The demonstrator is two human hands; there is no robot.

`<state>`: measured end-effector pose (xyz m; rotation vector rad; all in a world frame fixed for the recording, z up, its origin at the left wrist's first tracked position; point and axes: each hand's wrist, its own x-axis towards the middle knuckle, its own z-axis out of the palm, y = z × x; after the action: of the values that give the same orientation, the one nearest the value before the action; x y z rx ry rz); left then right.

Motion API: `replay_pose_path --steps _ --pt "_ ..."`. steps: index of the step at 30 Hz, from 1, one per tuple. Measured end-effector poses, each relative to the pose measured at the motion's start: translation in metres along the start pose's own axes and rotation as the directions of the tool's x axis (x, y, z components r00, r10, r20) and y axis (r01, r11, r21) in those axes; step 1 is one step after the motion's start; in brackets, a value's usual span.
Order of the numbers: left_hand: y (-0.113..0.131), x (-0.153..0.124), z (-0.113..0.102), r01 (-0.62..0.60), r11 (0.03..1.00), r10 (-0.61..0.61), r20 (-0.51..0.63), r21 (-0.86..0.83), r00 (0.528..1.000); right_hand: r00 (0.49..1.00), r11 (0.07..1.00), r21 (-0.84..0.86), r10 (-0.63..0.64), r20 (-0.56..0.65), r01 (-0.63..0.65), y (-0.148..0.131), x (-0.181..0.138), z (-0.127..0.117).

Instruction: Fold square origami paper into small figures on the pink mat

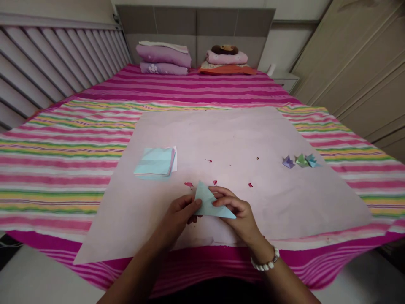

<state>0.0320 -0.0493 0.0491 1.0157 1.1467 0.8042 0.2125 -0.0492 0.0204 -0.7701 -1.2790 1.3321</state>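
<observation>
Pale blue and folded to a point, the triangle [207,207] is held in both hands over the near middle of the sheet [234,135], its apex aimed toward the sheet's far side. The left hand [184,210] pinches the triangle's left corner, thumb on top and the other fingers curled underneath. The right hand [237,209] has hold of the other side, a fingertip resting on the upper face and the palm partly behind the paper (whether the triangle's underside touches the sheet, I cannot tell). White beads make up the bracelet [265,260] on the right wrist, just off the sheet's near edge. On the left part of the sheet lies the stack [155,161], square papers with pale blue uppermost and some pink and white showing along the side. Toward the sheet's right edge, three little folded papers stand in a row: purple [288,162], green [301,160] and blue [311,160]. Reddish scraps [250,185] dot the sheet's middle, some just beyond the hands. Around the sheet spreads a striped blanket [63,169]; well past its far edge, two piles of bedding [164,55] sit before the headboard [177,21].
</observation>
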Motion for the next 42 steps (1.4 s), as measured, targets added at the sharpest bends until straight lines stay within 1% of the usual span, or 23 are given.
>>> replay_pose_path --steps 2,6,9,11,14,17,20,23,26,29,35,38,40,42 --pt "0.001 0.0 -0.001 -0.002 0.998 0.003 -0.018 0.059 1.0 1.0 1.0 0.004 0.016 0.019 -0.016 -0.001 0.0 0.0" --pt "0.002 0.0 -0.004 -0.01 0.989 0.015 -0.033 0.147 0.999 0.998 1.0 0.007 -0.014 0.06 0.013 0.0 -0.001 -0.003" --pt "0.002 -0.001 -0.004 -0.062 0.974 0.074 -0.048 0.216 0.996 0.996 0.999 0.008 -0.032 0.078 0.031 0.001 -0.001 -0.007" --pt "0.002 -0.002 -0.004 -0.085 0.963 0.102 -0.053 0.255 0.993 0.997 1.0 -0.012 -0.027 0.066 0.028 0.001 0.0 -0.008" --pt "0.002 -0.002 -0.002 -0.072 0.956 0.088 -0.045 0.285 0.995 1.0 0.999 -0.038 0.006 0.004 -0.005 0.002 0.0 -0.006" --pt "0.002 -0.002 -0.001 -0.061 0.954 0.077 -0.045 0.295 0.996 0.996 0.997 0.023 0.072 -0.053 -0.071 0.005 0.001 -0.003" --pt "0.001 -0.002 0.0 -0.076 0.953 0.092 -0.04 0.292 0.995 0.98 0.98 0.108 0.177 -0.091 -0.167 0.009 0.001 0.0" --pt "-0.001 -0.002 0.001 -0.106 0.967 0.117 -0.034 0.232 0.993 0.955 0.957 0.172 0.26 -0.142 -0.234 0.012 0.001 0.002" --pt "-0.003 -0.002 0.0 -0.119 0.983 0.128 -0.054 0.141 0.99 0.931 0.935 0.237 0.311 -0.191 -0.263 0.011 0.002 0.005" --pt "-0.004 -0.002 -0.001 -0.145 0.981 0.154 -0.066 0.13 0.986 0.916 0.919 0.278 0.343 -0.21 -0.281 0.008 0.003 0.008" --pt "-0.003 -0.003 0.0 -0.226 0.957 0.224 0.034 0.182 0.974 0.897 0.893 0.314 0.394 -0.2 -0.323 0.007 0.005 0.013" --pt "-0.003 -0.002 0.001 -0.212 0.954 0.223 -0.027 0.213 0.975 0.888 0.879 0.316 0.425 -0.177 -0.358 0.007 0.005 0.015" --pt "-0.003 -0.001 0.001 -0.18 0.963 0.2 -0.083 0.202 0.976 0.879 0.862 0.329 0.452 -0.155 -0.385 0.008 0.005 0.015" --pt "-0.004 0.001 -0.001 -0.161 0.97 0.184 -0.12 0.18 0.976 0.88 0.861 0.322 0.455 -0.136 -0.395 0.009 0.004 0.014"
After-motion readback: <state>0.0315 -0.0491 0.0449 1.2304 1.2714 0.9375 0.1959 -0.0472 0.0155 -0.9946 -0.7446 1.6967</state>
